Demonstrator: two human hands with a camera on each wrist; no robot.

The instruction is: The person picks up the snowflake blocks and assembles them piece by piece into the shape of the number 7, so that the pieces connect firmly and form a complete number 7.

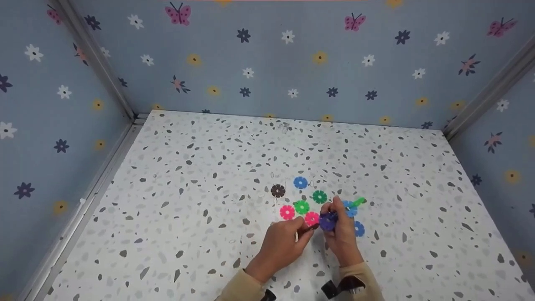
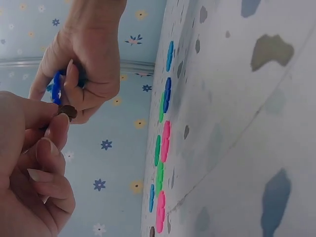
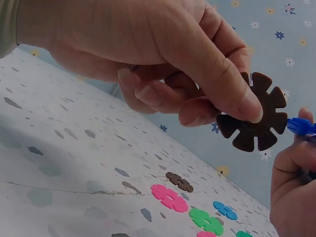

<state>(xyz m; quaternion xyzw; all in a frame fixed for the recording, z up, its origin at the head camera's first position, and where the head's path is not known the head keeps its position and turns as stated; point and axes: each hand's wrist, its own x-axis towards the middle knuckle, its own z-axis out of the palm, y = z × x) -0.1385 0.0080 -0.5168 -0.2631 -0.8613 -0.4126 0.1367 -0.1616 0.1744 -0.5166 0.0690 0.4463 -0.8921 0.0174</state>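
My left hand (image 1: 282, 242) pinches a brown notched snowflake disc (image 3: 269, 106) between thumb and fingers. In the right wrist view this disc stands edge to edge with a blue piece (image 3: 301, 126) in my other hand. My right hand (image 1: 345, 236) grips a dark blue snowflake disc (image 1: 327, 222), with another dark piece partly hidden behind it. From the left wrist view, the blue disc (image 2: 57, 88) shows beside the brown one, in front of the curled right fingers. Whether the two discs are interlocked, I cannot tell.
Loose snowflake discs lie on the speckled white table (image 1: 188, 200) beyond the hands: brown (image 1: 278, 191), blue (image 1: 300, 182), dark green (image 1: 319, 197), light green (image 1: 301, 207) and pink (image 1: 287, 212). A light green piece (image 1: 358, 202) and blue discs lie by the right hand. Patterned panels enclose the table.
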